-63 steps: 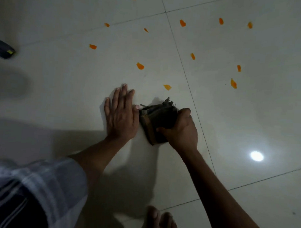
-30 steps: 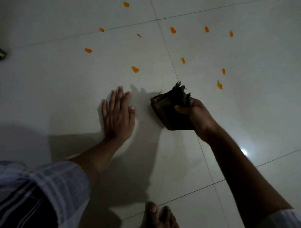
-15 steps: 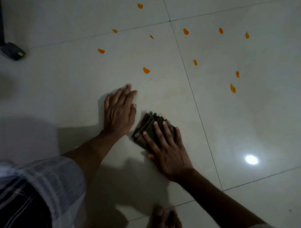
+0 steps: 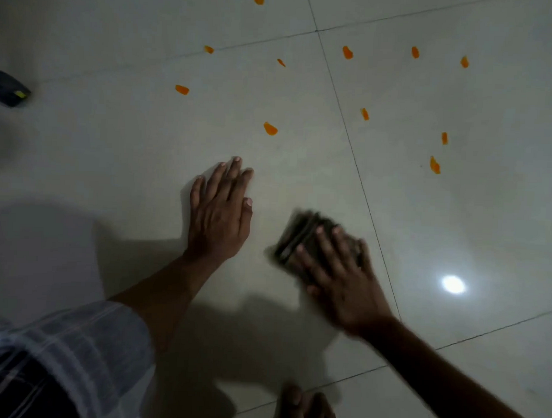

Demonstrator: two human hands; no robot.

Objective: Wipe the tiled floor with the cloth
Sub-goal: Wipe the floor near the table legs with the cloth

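On near tile, right hand (image 4: pixel 344 273), fingers spread flat, presses cloth (image 4: pixel 298 241); slid right since half-second ago. Left hand (image 4: pixel 218 213) flat, bracing. Orange bits (image 4: pixel 270 128) far, unwiped.

Left hand (image 4: pixel 219 213) flat on tiled floor (image 4: pixel 114 147); right hand (image 4: pixel 341 273) atop folded cloth (image 4: pixel 294 237), right of it.

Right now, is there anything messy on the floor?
Yes. Small orange bits lie scattered over the tiled floor, beyond the right hand pressing the cloth. They look spilled; the cloth isn't touching them.
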